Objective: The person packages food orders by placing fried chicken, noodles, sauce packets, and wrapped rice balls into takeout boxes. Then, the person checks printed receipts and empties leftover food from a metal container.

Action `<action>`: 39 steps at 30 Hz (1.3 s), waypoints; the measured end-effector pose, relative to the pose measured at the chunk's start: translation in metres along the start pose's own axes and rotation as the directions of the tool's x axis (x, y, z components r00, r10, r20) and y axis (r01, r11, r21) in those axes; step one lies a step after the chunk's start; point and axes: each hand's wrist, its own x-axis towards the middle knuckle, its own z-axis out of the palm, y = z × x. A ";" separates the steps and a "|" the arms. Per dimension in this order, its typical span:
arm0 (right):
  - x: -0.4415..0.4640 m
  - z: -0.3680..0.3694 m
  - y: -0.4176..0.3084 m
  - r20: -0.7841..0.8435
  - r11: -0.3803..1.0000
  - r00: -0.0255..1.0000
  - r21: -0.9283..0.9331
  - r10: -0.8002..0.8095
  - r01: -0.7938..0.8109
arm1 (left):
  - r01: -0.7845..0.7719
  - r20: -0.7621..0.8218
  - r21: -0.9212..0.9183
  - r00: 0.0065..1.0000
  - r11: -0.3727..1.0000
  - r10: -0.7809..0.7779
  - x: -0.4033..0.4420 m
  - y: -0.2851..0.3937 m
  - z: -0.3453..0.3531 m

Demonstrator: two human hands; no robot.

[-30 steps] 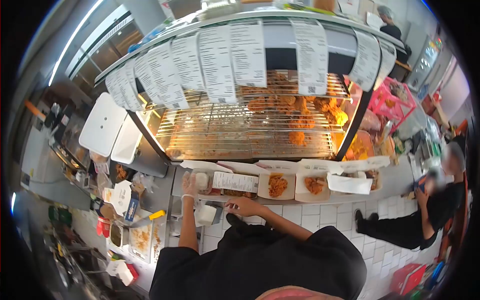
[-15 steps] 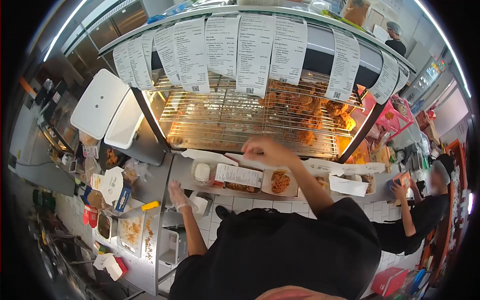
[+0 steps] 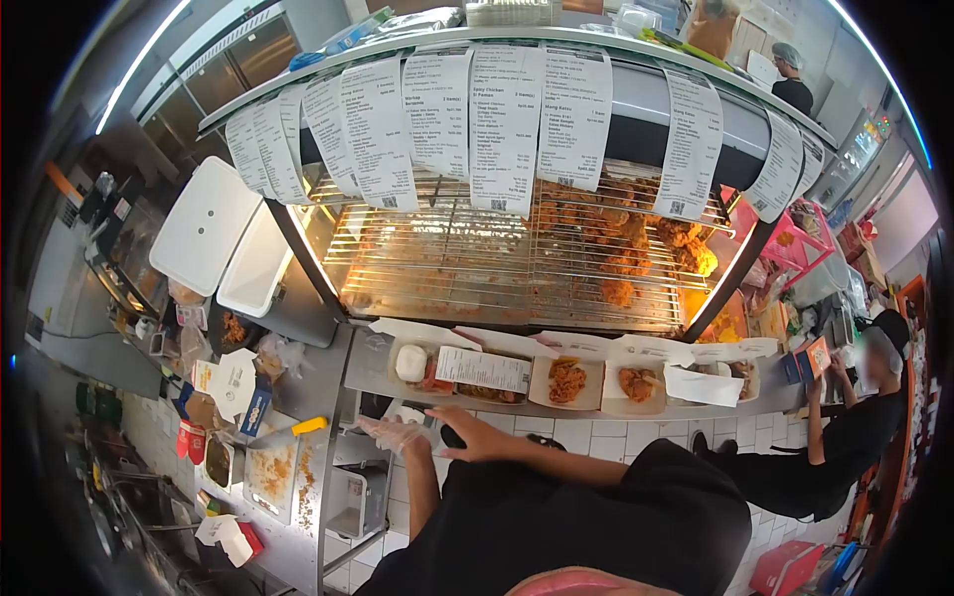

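Observation:
My left hand [image 3: 399, 434], in a clear plastic glove, is held low in front of the counter edge with its fingers stretched out to the left. My bare right hand [image 3: 467, 435] is beside the left wrist, fingers extended; whether it touches the glove I cannot tell. Neither hand appears to hold anything. Just beyond them a row of open food boxes stands on the counter. One has a rice portion [image 3: 411, 364], another is partly covered by a receipt [image 3: 484, 371]. Farther right are boxes with fried chicken [image 3: 567, 379] and more chicken pieces [image 3: 641, 383].
A heated display case [image 3: 437, 268] with wire racks and fried chicken stands behind the boxes, order slips [image 3: 505, 129] hanging along its top. A white lidded bin [image 3: 204, 226] is at left, near a crumb-covered tray [image 3: 269, 475]. A co-worker [image 3: 845, 437] holds a box at right.
My right hand has come down from in front of the display case to beside my left wrist. My left hand has moved right and lower. The view has shifted slightly.

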 end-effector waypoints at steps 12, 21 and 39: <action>-0.032 0.008 0.015 -0.270 0.984 0.952 0.135 0.148 -0.115 | -0.734 0.822 0.466 0.566 0.494 0.065 -0.091 -0.021 -0.045; -0.034 -0.005 0.013 -0.375 0.990 0.918 0.105 0.128 -0.096 | 0.420 0.759 0.197 0.507 0.886 -0.409 0.001 -0.178 -0.069; -0.004 -0.071 0.008 -0.198 0.987 0.969 -0.084 -0.150 0.136 | 0.425 0.428 -0.206 0.849 0.881 -0.310 -0.077 -0.019 0.007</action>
